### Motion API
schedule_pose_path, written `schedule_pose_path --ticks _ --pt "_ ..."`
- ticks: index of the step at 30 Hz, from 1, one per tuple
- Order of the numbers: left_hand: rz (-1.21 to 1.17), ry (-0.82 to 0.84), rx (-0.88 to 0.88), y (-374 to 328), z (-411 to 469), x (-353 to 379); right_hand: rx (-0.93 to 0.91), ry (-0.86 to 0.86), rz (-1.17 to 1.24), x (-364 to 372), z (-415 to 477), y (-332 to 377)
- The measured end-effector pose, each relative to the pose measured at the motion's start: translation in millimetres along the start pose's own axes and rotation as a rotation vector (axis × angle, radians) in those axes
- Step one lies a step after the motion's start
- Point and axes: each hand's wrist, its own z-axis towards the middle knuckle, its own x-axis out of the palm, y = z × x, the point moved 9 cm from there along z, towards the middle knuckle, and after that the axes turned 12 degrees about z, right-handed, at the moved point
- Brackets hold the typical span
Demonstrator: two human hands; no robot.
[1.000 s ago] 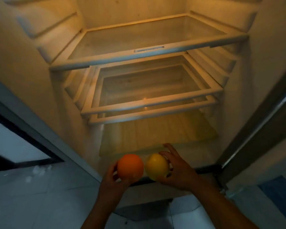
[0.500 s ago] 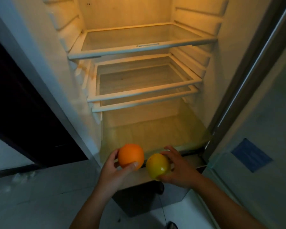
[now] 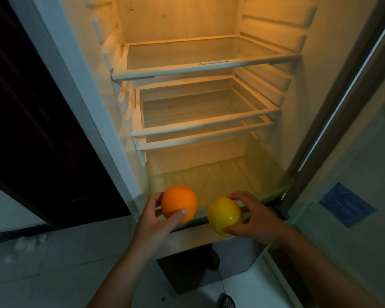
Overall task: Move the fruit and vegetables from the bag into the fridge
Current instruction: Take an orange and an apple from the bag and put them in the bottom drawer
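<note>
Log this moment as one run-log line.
left hand: holds orange fruit | right hand: holds yellow fruit | fridge: open, shelves bare | fruit: at bottom opening, not yet placed

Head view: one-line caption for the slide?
Left hand holds an orange, right hand a yellow fruit, at the open fridge's bottom compartment.
</note>
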Motion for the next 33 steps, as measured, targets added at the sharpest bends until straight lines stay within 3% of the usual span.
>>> schedule_pose_path --ticks 9,16,22,26,30,33 --pt "0.008 -0.021 0.063 -24.9 46.8 2.3 -0.045 -0.04 0.076 -12.8 54.7 26.6" --pt "0.124 0.005 -0.027 -8.4 91.6 22.4 -0.055 -0.049 0.064 -13.9 100.7 3.3" --pt "0.234 -0.016 -0.063 19.6 130.3 44.6 0.069 0.014 0.141 -6.5 141.1 -33.7" --pt "0.328 -0.043 -0.085 32.8 141.8 52.9 0.078 0.034 0.038 -2.2 160.1 -35.7" --pt "0.453 -0.046 -0.087 43.5 150.6 53.4 -0.012 0.106 -0.277 10.7 178.5 -29.3" --pt "0.529 -0.021 -0.089 44.4 153.6 56.5 0.046 0.163 -0.418 20.8 186.5 -39.7"
